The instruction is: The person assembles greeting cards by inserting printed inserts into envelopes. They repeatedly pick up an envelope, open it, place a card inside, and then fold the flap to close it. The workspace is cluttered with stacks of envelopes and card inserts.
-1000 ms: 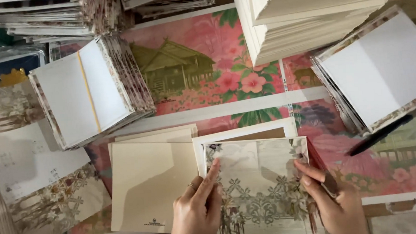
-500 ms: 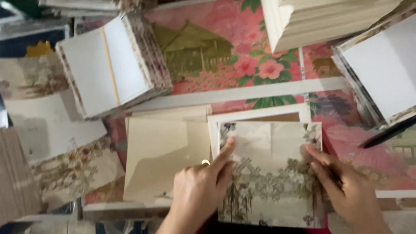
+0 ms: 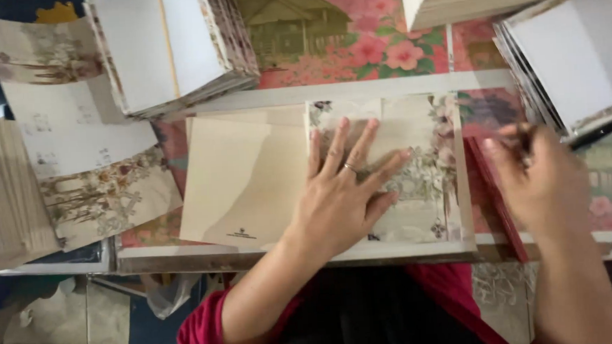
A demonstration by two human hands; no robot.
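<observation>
Red sleeve [image 3: 201, 331], ring [image 3: 348, 168], bare hands

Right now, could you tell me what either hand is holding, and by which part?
The left hand grips nothing: it lies flat on the floral card. The right hand appears to pinch a dark pen near one end, though blur leaves this uncertain.

No packages, labels, signs or screens show here, only stacks of printed floral cards.

Floral-printed card [image 3: 417, 166] — cream with pale blossoms, lying flat, just beside a plain cream envelope [image 3: 244, 182]
</observation>
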